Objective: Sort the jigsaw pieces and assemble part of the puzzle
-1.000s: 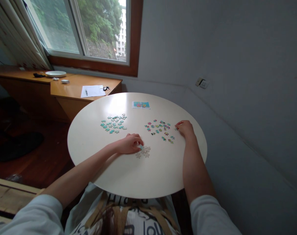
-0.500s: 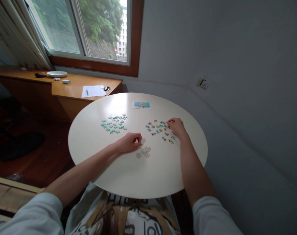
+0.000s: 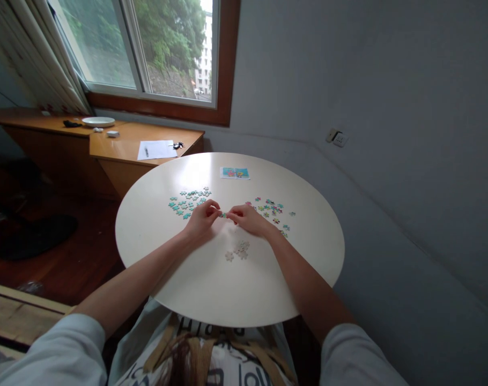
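Puzzle piece [image 3: 224, 215] between the two hands [image 3: 204, 219] [image 3: 247, 219]

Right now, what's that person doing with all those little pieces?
The person's left hand and right hand are close together over the round white table, pinching a greenish puzzle bit; whether it's one piece or more is too small to tell. Teal pieces lie loose on the left, multicoloured pieces on the right, and pale pieces closer in. A picture card lies toward the far edge.
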### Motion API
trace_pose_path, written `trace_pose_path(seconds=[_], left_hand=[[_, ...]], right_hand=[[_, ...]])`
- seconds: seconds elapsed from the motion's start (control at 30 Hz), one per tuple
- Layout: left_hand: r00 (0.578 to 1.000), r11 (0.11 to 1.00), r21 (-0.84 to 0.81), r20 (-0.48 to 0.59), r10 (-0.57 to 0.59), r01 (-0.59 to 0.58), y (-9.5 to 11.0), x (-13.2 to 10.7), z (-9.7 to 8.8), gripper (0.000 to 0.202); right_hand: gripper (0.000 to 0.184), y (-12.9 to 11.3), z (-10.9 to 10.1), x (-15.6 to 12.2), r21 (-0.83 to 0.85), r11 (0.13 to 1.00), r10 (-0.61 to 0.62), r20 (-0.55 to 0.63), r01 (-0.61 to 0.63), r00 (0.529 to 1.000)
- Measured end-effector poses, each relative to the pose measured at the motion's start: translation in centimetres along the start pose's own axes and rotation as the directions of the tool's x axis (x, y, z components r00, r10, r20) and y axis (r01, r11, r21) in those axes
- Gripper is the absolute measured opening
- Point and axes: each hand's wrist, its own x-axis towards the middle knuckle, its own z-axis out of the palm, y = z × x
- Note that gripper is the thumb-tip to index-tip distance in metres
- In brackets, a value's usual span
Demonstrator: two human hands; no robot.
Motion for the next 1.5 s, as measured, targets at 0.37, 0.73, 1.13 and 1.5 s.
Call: trace_pose_path(seconds=[0.37, 0.73, 1.13, 1.5], left_hand=[[1.0, 0.999, 0.042, 0.007, 0.012, -0.012, -0.1, -0.1, 0.0, 0.008], [0.997, 0.994, 0.105, 0.073, 0.018, -0.026, -0.1, -0.3, 0.1, 0.008], [0.997, 0.995, 0.1, 0.08, 0.003, -0.011, 0.1, -0.3, 0.0, 0.009], [0.993, 0.993, 0.115, 0.12, -0.005, -0.009, 0.4, -0.4, 0.0, 0.011]], right_hand=[[0.032, 0.6, 1.2, 0.7, 0.009, 0.994, -0.111, -0.098, 0.113, 0.989], [0.028, 0.9, 0.0, 1.0, 0.045, 0.997, -0.043, -0.256, 0.057, 0.966], [0.024, 7.5, -4.2, 1.0, -0.294, 0.762, 0.282, -0.652, -0.578, 0.704], [0.026, 7.8, -4.2, 1.4, -0.306, 0.708, 0.322, -0.662, -0.637, 0.677]])
